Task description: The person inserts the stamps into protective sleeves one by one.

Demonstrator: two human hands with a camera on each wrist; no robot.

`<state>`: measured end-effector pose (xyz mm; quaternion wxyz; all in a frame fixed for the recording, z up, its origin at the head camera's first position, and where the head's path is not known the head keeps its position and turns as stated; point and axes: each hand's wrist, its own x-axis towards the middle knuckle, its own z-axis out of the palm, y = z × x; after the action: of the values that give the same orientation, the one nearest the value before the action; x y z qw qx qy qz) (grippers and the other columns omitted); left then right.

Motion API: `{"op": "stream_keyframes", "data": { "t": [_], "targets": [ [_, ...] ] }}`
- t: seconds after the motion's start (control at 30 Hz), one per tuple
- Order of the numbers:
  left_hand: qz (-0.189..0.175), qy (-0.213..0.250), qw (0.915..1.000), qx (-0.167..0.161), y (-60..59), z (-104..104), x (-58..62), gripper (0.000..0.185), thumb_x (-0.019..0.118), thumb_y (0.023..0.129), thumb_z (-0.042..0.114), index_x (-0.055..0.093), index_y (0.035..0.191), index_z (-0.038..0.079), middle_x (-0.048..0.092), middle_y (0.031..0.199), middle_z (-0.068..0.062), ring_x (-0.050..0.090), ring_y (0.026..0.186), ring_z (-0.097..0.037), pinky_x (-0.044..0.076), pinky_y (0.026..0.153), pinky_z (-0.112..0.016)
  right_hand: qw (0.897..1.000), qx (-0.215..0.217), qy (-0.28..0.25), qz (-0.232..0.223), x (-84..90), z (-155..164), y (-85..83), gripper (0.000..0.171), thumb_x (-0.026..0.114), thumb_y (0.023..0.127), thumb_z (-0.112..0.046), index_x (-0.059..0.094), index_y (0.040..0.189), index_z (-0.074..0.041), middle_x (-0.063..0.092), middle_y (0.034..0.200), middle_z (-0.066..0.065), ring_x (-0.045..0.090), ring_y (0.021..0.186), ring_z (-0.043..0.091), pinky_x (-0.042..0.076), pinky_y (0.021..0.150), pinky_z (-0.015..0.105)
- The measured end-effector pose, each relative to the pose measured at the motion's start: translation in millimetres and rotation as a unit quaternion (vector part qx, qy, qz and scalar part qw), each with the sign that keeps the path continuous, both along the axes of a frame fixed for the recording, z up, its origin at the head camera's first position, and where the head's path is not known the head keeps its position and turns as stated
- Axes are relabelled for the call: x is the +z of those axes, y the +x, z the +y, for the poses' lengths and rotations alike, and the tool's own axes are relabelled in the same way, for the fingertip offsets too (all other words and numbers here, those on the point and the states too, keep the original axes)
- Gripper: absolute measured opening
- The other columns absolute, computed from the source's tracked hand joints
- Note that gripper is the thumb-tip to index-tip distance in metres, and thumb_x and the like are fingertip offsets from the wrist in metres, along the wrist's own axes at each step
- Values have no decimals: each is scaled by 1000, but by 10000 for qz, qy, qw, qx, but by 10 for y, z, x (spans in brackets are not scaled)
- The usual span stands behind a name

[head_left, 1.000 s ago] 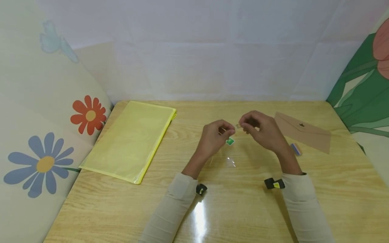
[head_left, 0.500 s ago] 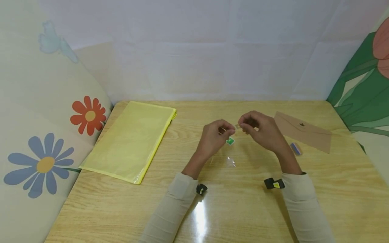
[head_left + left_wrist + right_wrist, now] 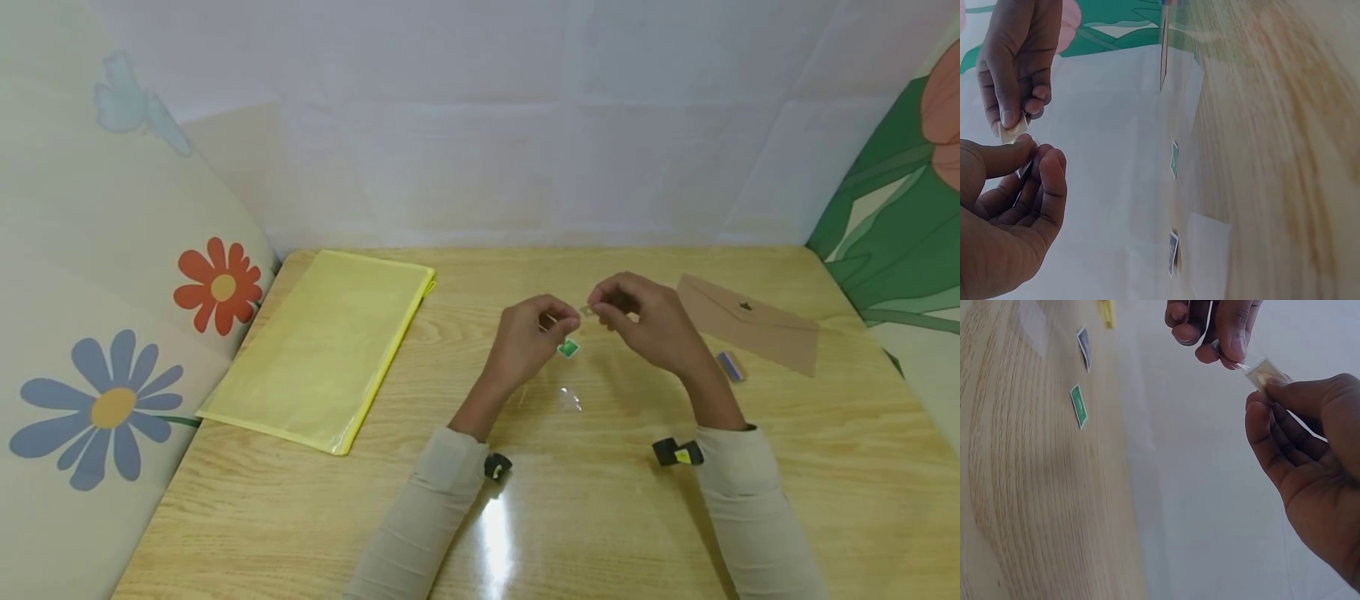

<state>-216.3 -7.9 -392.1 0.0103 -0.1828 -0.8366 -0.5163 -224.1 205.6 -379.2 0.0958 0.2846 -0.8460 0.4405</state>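
Observation:
Over the right-centre of the table, my left hand [image 3: 528, 342] and right hand [image 3: 647, 323] meet fingertip to fingertip. Thumb and forefinger of the right pinch a small pale beige stamp-like square [image 3: 1266, 370] with clear film around it. My left fingertips pinch the film's other side, shiny at the edge; a thin dark edge [image 3: 1024, 181] shows among those fingers. Below the hands, a small green stamp with a white border [image 3: 568, 348] lies on the wood. A dark grey stamp [image 3: 1084, 348] lies near it in both wrist views, hidden behind the left hand in the head view.
A clear plastic sleeve [image 3: 572, 400] lies just nearer than the green stamp. At right are a brown envelope [image 3: 757, 329] and a small block striped blue and white [image 3: 730, 367]. A yellow zip folder [image 3: 322, 350] covers the table's left part. Cloth walls stand behind and at both sides.

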Motion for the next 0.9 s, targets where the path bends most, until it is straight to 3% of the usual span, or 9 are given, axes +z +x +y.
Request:
{"op": "stream_keyframes", "data": {
  "t": [0.27, 0.47, 0.9],
  "targets": [
    [-126, 126, 9998, 56, 9, 10, 16, 10, 68, 98, 21, 71, 103, 14, 68, 93, 5, 66, 78, -11, 56, 64, -27, 9998, -75, -90, 138, 4, 14, 13, 10, 64, 100, -16, 65, 109, -12, 66, 91, 5, 62, 73, 14, 52, 61, 32],
    [-176, 261, 9995, 85, 2, 22, 13, 8, 69, 98, 20, 70, 102, 13, 69, 92, 2, 70, 81, -25, 57, 62, -29, 9996, -161, -181, 155, -2, 8, 11, 9, 65, 100, -17, 65, 108, -16, 66, 90, 5, 61, 72, 13, 51, 60, 28],
    [-212, 408, 9989, -37, 12, 19, 10, 10, 67, 99, 19, 70, 104, 12, 70, 93, -5, 70, 82, -32, 57, 62, -30, 9993, -23, -377, 36, 18, -21, 20, 9, 65, 99, -16, 65, 108, -16, 65, 90, -2, 62, 73, 15, 52, 63, 26]
  ]
}}
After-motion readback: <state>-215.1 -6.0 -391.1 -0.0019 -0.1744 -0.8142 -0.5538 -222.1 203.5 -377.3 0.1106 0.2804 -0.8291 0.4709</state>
